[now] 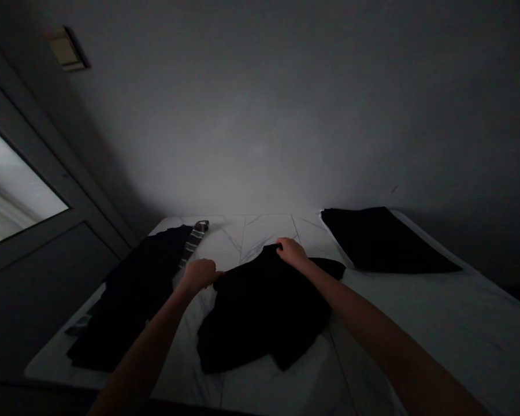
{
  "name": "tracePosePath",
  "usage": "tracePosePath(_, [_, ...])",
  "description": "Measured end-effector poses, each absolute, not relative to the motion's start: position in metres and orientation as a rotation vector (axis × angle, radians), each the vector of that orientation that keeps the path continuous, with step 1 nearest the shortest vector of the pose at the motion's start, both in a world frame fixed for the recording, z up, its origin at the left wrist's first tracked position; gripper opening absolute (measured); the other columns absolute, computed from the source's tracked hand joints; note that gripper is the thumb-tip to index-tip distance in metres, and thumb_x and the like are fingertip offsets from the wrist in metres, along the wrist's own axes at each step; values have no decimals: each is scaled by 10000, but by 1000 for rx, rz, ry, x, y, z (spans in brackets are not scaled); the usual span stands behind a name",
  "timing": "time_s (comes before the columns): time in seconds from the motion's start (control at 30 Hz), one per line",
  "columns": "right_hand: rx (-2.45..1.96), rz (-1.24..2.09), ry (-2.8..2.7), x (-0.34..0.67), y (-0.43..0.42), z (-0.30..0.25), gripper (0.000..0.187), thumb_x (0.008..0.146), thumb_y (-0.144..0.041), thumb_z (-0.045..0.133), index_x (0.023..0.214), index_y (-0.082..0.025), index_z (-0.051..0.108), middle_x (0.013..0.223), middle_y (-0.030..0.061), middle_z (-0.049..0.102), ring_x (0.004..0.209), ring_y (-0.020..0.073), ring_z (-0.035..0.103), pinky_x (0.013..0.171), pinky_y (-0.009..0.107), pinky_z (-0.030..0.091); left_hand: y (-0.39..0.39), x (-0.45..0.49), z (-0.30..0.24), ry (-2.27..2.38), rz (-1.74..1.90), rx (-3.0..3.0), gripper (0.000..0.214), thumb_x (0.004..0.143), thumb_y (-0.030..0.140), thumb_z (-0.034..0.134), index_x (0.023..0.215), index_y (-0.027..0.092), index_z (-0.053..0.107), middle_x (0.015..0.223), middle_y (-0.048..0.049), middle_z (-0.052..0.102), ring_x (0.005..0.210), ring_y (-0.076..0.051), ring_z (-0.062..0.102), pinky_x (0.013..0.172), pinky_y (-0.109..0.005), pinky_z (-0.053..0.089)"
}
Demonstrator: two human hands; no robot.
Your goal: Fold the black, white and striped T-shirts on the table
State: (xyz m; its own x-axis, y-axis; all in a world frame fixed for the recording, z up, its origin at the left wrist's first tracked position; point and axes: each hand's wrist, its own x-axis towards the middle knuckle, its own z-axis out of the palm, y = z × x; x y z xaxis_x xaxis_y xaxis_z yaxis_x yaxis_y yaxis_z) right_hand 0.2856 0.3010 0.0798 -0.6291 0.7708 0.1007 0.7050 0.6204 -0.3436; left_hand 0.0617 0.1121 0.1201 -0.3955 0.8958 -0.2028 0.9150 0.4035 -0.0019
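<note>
A black garment (264, 312) lies partly spread on the pale marbled table in front of me; its exact kind is hard to make out in the dim light. My right hand (291, 252) is closed on its raised far edge. At the garment's upper left corner, my left hand (200, 274) is closed, with the thumb reaching toward the cloth. Its fingers seem to pinch that edge. The near hem rests loosely on the tabletop.
Dark clothing (134, 294) lies along the table's left side, with a striped cloth (195, 240) sticking out. A flat black folded cloth (385, 240) sits at the back right. The marbled table (424, 323) meets a grey wall behind; a door (30, 190) stands left.
</note>
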Motion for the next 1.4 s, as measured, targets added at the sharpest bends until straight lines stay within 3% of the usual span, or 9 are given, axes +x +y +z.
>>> tracePosePath(0.2, [-959,577,-2318,291,322,110,332,828,-82,448,1040,-199,677,1074,51,725,995,192,655,920,311,476,137,74,107,2357,284,1703,420,840,472,638,1116,155,652,1108,-119,713,1035,-267,650,887,-316,472])
tracePosePath(0.37, [-792,541,-2094,318,342,156,259,817,-166,433,949,-206,652,983,58,715,965,217,638,932,354,462,151,69,97,1887,433,1622,258,701,296,697,934,185,693,893,-1,742,877,-210,662,724,-254,487])
tracePosePath(0.47, [-760,552,-1985,337,359,192,234,781,-205,442,907,-208,639,962,62,702,968,232,621,944,383,450,159,58,112,1911,669,1519,211,684,317,663,852,191,683,742,15,696,756,-190,640,651,-256,467])
tracePosePath(0.67, [-676,717,-1929,360,386,275,198,742,-316,495,830,-210,637,866,48,672,877,239,608,868,403,475,190,39,194,1609,1134,1433,365,608,403,722,885,176,652,818,-12,683,752,-180,624,705,-298,489])
tracePosePath(0.83, [-601,415,-1833,379,400,348,168,769,-298,515,854,-225,639,865,43,678,860,227,614,835,382,481,203,33,277,1692,1365,1642,373,727,459,665,966,173,654,824,-11,671,729,-164,605,675,-285,483])
tracePosePath(0.93, [-610,173,-1782,392,403,388,162,811,-291,520,885,-233,652,890,54,688,888,236,624,835,386,482,199,33,319,1699,1361,1801,351,774,425,654,1014,171,665,849,-14,674,733,-150,600,659,-263,482])
tracePosePath(1.1, [-645,44,-1770,405,396,436,208,865,-296,486,953,-224,660,936,75,689,898,251,639,809,397,483,181,42,361,1453,1235,1853,458,692,349,775,1090,169,636,945,-33,679,830,-173,632,727,-281,514])
tracePosePath(1.27, [-683,-52,-1820,409,377,458,206,869,-299,484,937,-222,663,941,77,692,915,265,632,818,395,465,170,60,370,1318,1150,1963,471,772,394,732,1164,178,584,1073,-64,652,977,-209,629,837,-328,512])
tracePosePath(1.4, [-760,-64,-1851,415,362,464,198,857,-257,485,922,-192,661,955,98,704,896,238,614,807,349,445,169,64,366,1338,1185,2242,687,732,308,780,1315,236,423,1151,-58,603,983,-191,599,833,-316,507])
